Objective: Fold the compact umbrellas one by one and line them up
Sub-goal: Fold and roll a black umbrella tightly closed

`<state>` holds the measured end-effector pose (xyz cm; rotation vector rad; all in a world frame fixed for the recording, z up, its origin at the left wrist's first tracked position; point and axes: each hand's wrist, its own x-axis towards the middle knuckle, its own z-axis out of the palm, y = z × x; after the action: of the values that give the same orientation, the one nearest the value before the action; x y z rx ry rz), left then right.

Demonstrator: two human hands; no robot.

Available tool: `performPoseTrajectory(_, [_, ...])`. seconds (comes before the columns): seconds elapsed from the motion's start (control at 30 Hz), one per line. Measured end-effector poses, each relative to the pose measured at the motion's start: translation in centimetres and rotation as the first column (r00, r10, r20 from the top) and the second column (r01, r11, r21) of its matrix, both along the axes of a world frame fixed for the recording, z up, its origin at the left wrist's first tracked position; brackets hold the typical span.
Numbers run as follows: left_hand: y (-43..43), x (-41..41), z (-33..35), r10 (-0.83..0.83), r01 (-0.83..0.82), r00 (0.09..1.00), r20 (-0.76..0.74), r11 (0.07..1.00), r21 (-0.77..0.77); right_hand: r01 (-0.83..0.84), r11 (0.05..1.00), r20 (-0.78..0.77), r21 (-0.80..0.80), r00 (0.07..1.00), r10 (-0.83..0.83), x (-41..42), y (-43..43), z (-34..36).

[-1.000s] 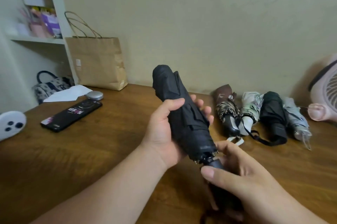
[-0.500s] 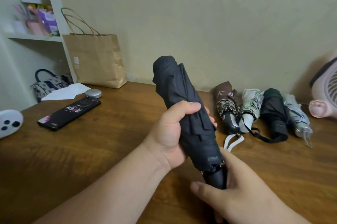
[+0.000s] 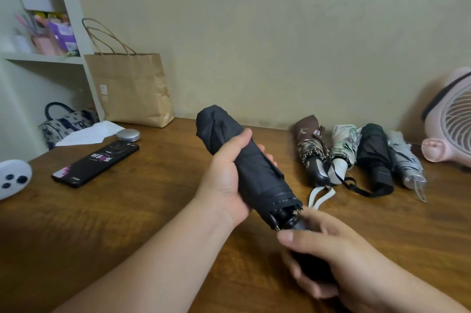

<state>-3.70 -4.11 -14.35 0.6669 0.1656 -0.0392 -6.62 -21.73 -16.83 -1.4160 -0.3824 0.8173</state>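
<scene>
I hold a folded black compact umbrella (image 3: 257, 172) above the wooden table (image 3: 127, 210), its tip pointing up and away to the left. My left hand (image 3: 226, 177) grips the rolled canopy around its middle. My right hand (image 3: 331, 254) grips the black handle at the lower end. By the wall at the right lie several folded umbrellas side by side: a brown patterned one (image 3: 309, 149), a white one (image 3: 342, 147), a black one (image 3: 374, 154) and a pale grey one (image 3: 405, 160).
A black phone (image 3: 95, 163) and a small silver disc (image 3: 128, 135) lie at the left. A brown paper bag (image 3: 132, 88) stands against the wall. A pink fan (image 3: 451, 121) sits at the far right. A white device (image 3: 12, 177) is at the left edge.
The umbrella has tilted lower, its tip dropping. My left hand has slid up the canopy toward the tip; my right hand stays on the handle.
</scene>
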Motion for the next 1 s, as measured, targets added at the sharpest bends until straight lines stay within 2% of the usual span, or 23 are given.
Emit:
performPoseTrajectory(0.03, [0.1, 0.2, -0.1, 0.024, -0.023, 0.999, -0.031, 0.999, 0.047, 0.103, 0.986, 0.163, -0.131, 0.983, -0.081, -0.1, 0.2, -0.2])
performPoseTrajectory(0.07, [0.3, 0.4, -0.1, 0.049, -0.045, 0.998, -0.044, 0.996, 0.076, 0.208, 0.959, 0.303, -0.193, 0.942, -0.143, -0.2, 0.4, -0.5])
performPoseTrajectory(0.13, [0.5, 0.5, -0.1, 0.061, -0.057, 0.997, -0.048, 0.994, 0.091, 0.316, 0.937, 0.429, -0.149, 0.874, -0.226, -0.5, 1.0, -1.1])
performPoseTrajectory(0.23, [0.0, -0.1, -0.2, -0.039, 0.034, 0.999, 0.039, 0.992, 0.122, 0.321, 0.946, 0.366, -0.036, 0.885, -0.287, -1.0, 1.6, -1.3])
performPoseTrajectory(0.3, [-1.0, -0.6, -1.0, -0.196, 0.161, 0.974, 0.112, 0.950, 0.266, 0.305, 0.952, 0.296, 0.042, 0.906, -0.303, -0.9, 1.6, -0.9])
performPoseTrajectory(0.4, [-2.8, -1.2, -1.6, -0.332, 0.269, 0.942, 0.049, 0.834, 0.482, 0.393, 0.920, 0.364, -0.006, 0.857, -0.364, -0.6, 1.2, -0.1])
performPoseTrajectory(0.53, [-3.3, -1.0, -2.0, -0.216, 0.146, 0.976, 0.027, 0.745, 0.651, 0.336, 0.924, 0.452, -0.180, 0.863, -0.226, -0.3, 0.6, 0.0])
performPoseTrajectory(0.63, [-1.9, -0.1, -2.1, -0.046, 0.031, 0.999, -0.003, 0.603, 0.797, 0.365, 0.888, 0.527, -0.279, 0.832, -0.176, -0.1, 0.3, -0.4])
performPoseTrajectory(0.67, [-1.2, 0.2, -2.2, -0.002, 0.016, 1.000, -0.018, 0.565, 0.825, 0.394, 0.867, 0.560, -0.305, 0.810, -0.171, 0.1, 0.1, -0.5])
performPoseTrajectory(0.77, [0.6, 1.8, -1.8, 0.035, 0.045, 0.997, -0.075, 0.536, 0.843, 0.460, 0.810, 0.644, -0.363, 0.752, -0.138, 1.3, -0.5, 0.4])
performPoseTrajectory(0.87, [1.2, 5.0, -1.4, 0.021, 0.073, 0.995, -0.094, 0.467, 0.881, 0.554, 0.706, 0.756, -0.442, 0.654, -0.041, 4.2, -0.9, 2.8])
performPoseTrajectory(1.0, [0.5, 9.5, -0.3, -0.019, 0.073, 0.997, -0.070, 0.347, 0.935, 0.731, 0.565, 0.894, -0.383, 0.447, 0.029, 9.6, -0.9, 5.3])
